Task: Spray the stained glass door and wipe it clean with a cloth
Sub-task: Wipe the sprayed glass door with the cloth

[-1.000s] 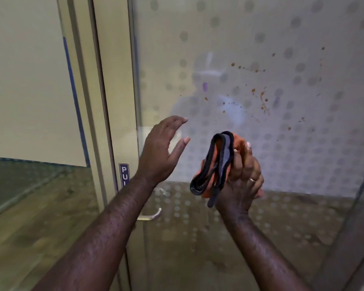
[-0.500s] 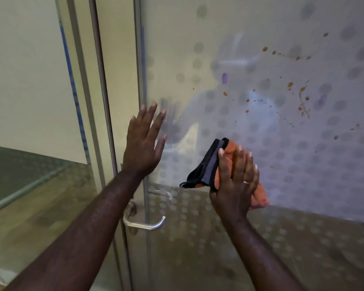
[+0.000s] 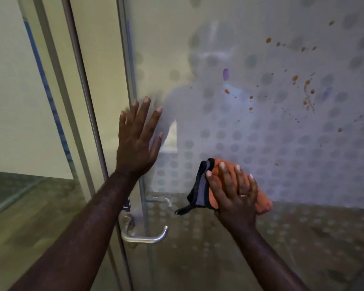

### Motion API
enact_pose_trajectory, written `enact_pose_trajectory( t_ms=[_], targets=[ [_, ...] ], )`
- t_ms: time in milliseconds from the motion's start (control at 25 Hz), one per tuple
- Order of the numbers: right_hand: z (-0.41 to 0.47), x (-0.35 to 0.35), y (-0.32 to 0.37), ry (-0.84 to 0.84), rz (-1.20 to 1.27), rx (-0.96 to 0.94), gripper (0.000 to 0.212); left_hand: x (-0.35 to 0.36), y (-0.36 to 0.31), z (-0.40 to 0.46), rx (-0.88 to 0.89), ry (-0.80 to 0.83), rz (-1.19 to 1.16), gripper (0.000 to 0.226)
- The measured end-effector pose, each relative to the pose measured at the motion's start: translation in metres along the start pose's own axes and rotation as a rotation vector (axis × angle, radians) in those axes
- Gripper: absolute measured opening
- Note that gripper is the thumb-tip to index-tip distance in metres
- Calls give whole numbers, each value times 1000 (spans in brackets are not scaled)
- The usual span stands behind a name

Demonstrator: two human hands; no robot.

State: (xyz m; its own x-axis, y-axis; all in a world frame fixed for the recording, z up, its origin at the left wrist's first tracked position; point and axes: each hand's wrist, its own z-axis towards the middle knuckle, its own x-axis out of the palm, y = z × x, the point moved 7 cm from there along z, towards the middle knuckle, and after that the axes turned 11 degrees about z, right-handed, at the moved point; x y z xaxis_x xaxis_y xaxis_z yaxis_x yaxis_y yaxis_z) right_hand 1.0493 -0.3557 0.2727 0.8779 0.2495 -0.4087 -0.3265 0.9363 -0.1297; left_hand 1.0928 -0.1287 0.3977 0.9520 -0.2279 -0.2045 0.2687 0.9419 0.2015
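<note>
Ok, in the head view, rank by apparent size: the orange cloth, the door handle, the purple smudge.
1. Orange cloth, partly hidden under the right hand
2. Door handle, smaller
3. Purple smudge, clearly smallest

Both forearms are bare, with no sleeves in view; the right hand (image 3: 234, 193) wears a thin band ring (image 3: 243, 195) on one finger; fingernails are short

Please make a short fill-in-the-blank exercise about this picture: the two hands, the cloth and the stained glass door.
1. The right hand presses an orange ____ against the glass door.
2. The left hand lies flat and ____ on the glass.
3. The brown stains are ____ the cloth.
4. The metal handle is ____ the left hand.

Missing words: cloth; open; above; below
</note>
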Motion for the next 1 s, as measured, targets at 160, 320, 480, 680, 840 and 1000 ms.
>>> enact_pose_trajectory(
  t_ms=[160,320,480,680,840,1000],
  targets=[
    [1,0,1,-24,-10,96,82,1,13,15,46,-41,1,63],
    [-6,10,8,2,-5,184,91,6,9,20,87,-51,-22,61],
    [-7,21,35,27,25,211,87,9,12,22,42,-60,-39,62],
    [25,51,143,129,28,-304,52,6,13,21,47,-82,-83,59],
    [51,36,107,34,-29,-173,50,6,16,21,28,-81,-154,57],
    [11,29,71,-35,-3,93,48,7,18,21,14,-70,-190,55]
  ],
)
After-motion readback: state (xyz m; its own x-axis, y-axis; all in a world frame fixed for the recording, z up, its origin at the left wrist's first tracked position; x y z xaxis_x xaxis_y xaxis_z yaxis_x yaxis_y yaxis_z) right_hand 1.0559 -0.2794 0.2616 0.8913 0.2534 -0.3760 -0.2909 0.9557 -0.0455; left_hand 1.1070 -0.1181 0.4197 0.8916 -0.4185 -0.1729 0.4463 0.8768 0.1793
